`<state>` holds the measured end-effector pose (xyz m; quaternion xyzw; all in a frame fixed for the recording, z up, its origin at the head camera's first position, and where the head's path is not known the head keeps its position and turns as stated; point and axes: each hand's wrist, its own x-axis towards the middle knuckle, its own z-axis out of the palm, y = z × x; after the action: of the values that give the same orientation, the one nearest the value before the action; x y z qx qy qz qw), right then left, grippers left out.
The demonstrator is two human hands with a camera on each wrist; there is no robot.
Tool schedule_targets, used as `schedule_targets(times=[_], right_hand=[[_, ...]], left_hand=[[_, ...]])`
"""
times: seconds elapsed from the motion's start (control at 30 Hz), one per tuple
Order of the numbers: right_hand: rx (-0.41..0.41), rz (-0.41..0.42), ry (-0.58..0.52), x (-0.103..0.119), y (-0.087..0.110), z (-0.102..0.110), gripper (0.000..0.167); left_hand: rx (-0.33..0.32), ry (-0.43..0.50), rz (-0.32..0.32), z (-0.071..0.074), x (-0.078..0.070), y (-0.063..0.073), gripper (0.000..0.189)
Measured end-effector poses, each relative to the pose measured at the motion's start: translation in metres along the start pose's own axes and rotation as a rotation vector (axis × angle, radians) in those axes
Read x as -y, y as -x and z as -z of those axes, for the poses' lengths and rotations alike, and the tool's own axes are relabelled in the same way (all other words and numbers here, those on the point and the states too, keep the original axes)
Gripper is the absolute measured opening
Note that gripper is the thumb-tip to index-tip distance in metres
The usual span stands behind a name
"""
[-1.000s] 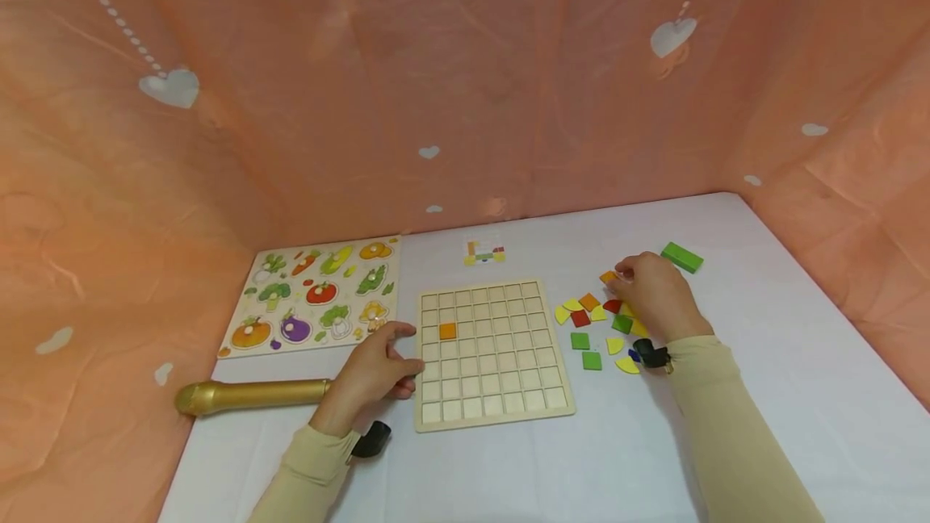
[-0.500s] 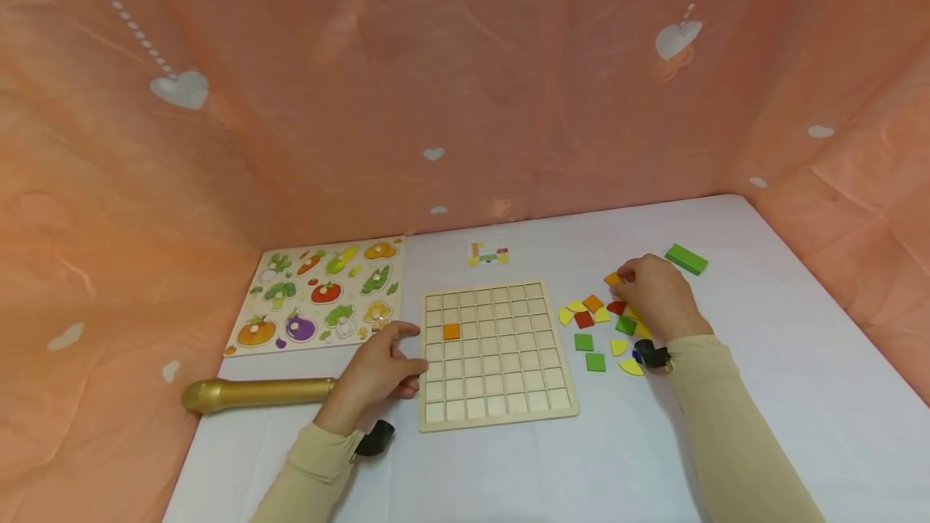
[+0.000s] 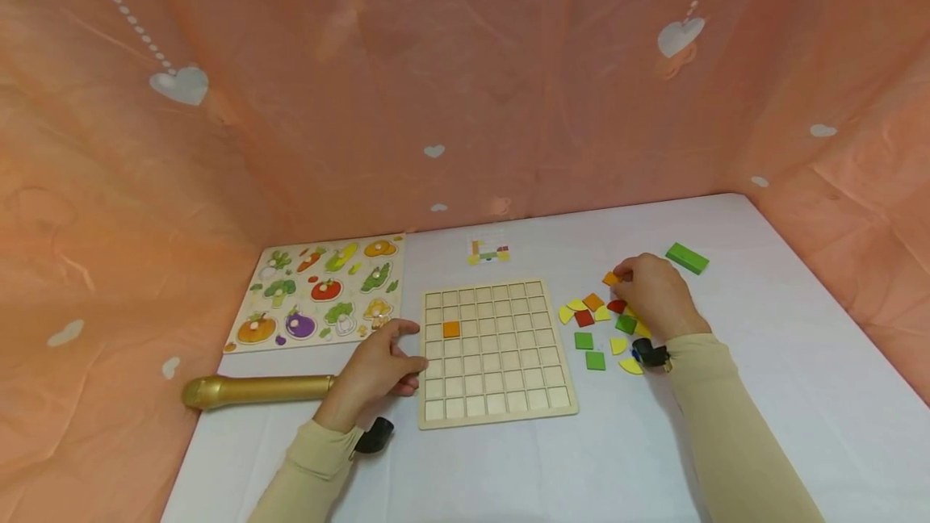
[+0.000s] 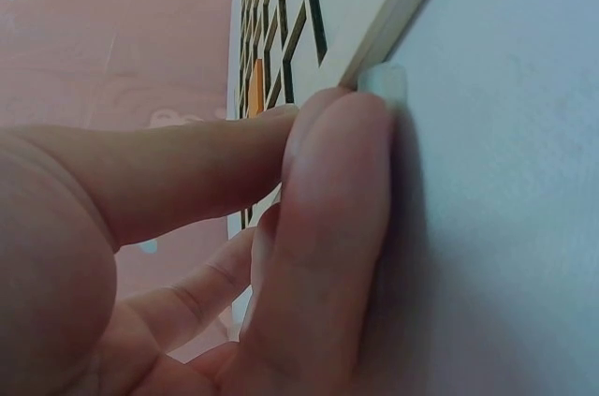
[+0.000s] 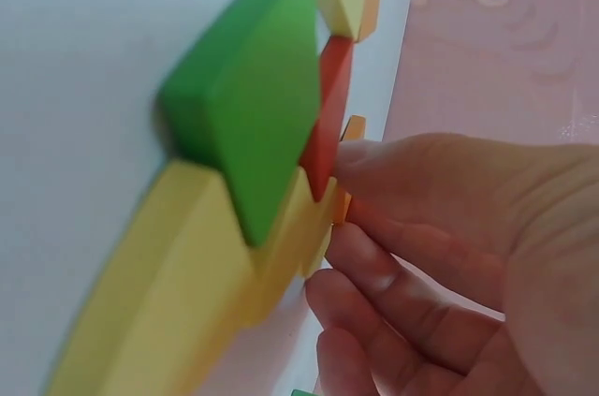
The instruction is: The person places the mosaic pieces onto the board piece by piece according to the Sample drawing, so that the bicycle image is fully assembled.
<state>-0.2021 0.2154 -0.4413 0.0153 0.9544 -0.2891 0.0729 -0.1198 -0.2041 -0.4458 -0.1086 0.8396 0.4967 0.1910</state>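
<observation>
A wooden grid board (image 3: 497,354) lies on the table, with an orange square tile (image 3: 451,329) in one of its left cells. At its left edge my left hand (image 3: 374,366) pinches the rim between thumb and fingers, as the left wrist view shows closely. My right hand (image 3: 654,289) reaches over the loose tiles and pinches another orange tile (image 3: 611,278) at the back of the pile. In the right wrist view, a green tile (image 5: 253,96), a red piece (image 5: 329,115) and yellow pieces (image 5: 178,274) lie in front of that thumb. The right hand covers part of the pile.
A vegetable puzzle board (image 3: 316,294) lies at the back left, with a gold microphone (image 3: 254,391) in front of it. Behind the grid sits a small patterned card (image 3: 488,250). A green block (image 3: 687,258) rests beyond my right hand. Pink cloth (image 3: 465,87) encloses the table.
The head view has shifted slightly. Both hands keep nearly the same places, the left at the board's edge and the right at the orange tile.
</observation>
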Motion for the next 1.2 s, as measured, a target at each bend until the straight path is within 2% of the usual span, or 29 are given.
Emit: schedule_targets(times=[0.3,0.43,0.57,0.83,1.2], right_hand=[[0.029,-0.003,0.015,0.010,0.000,0.002,0.035],[0.033,0.041,0.030,0.022,0.000,0.000,0.035],[0.042,0.100,0.025,0.040,0.003,-0.011,0.034],[0.033,0.328,0.091,0.087,0.014,-0.047,0.022],[0.104,0.563,0.108,0.157,0.033,-0.098,0.020]], left_hand=[[0.004,0.010,-0.006,0.001,-0.001,-0.001,0.059],[0.002,0.007,0.000,0.001,0.000,-0.001,0.059],[-0.003,0.007,0.005,0.001,0.000,-0.001,0.059],[0.008,0.007,-0.009,-0.001,0.003,-0.002,0.058],[0.009,0.016,-0.005,0.001,0.004,-0.004,0.057]])
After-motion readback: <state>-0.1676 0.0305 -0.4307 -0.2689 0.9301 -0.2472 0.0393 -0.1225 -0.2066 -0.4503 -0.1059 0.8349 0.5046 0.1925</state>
